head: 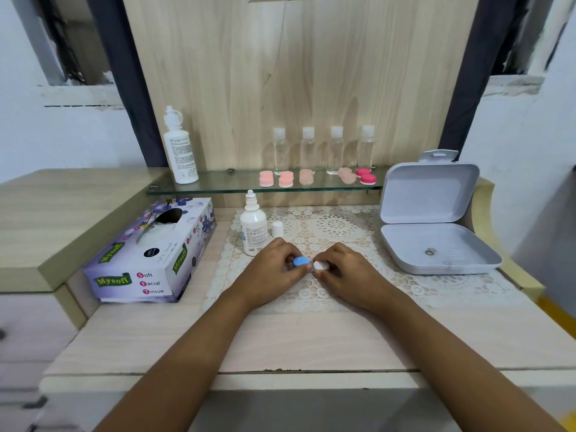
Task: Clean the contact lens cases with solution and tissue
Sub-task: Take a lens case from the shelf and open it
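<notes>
A white lace doily mat (pixel 336 227) lies on the pale wood-grain tabletop (pixel 311 338). At its right end sits a grey plastic hinged box (pixel 411 241), lid upright and open, with a small metal ring (pixel 429 251) on its floor. Four small clear plastic bottles with white caps (pixel 308 151) line a glass shelf (pixel 224 183) against the light wooden back panel (pixel 280 73).

Two arms show, both bare all the way to the picture's lower edge. The left hand (pixel 274 271) and right hand (pixel 350 274) sit over the near half of the lace mat (pixel 338 226). Behind the mat's near edge, the left forearm (pixel 193 347) and right forearm (pixel 452 347) are slender at the wrist and broaden toward the elbow. Knuckles form a low ridge on each hand's back.
</notes>
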The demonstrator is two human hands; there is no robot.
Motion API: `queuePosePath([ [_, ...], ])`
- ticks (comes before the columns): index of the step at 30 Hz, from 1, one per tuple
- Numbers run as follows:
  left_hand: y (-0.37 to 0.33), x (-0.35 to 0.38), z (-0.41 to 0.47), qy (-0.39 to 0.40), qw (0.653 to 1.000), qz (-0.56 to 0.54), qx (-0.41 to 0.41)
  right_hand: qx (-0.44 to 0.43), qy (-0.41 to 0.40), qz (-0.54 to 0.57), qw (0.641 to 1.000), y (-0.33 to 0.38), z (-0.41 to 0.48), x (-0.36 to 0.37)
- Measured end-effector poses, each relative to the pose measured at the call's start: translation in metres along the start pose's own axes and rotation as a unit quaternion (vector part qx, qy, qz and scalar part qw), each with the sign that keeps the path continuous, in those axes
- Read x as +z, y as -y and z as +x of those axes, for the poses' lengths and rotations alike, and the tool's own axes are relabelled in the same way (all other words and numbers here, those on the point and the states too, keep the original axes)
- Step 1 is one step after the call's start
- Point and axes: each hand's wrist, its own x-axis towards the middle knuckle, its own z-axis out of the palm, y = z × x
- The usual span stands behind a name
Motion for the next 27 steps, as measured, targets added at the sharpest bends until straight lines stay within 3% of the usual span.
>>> queuePosePath([
  [4,-0.002,-0.004,0.005,-0.015,0.999,-0.021,-0.023,0.0,0.005,-0.011,1.0,-0.001,0.0,0.0],
  [15,-0.009,-0.003,0.041,0.055,0.993,0.031,-0.103,0.002,0.003,-0.008,1.0,-0.001,-0.001,-0.001],
  [22,-0.008,-0.004,0.032,0.035,0.994,-0.002,-0.105,0.003,0.005,-0.01,1.0,-0.002,-0.001,0.0],
  [27,-0.006,-0.006,0.007,0.021,0.998,0.037,-0.044,0.008,0.006,-0.01,1.0,-0.002,0.0,0.0],
])
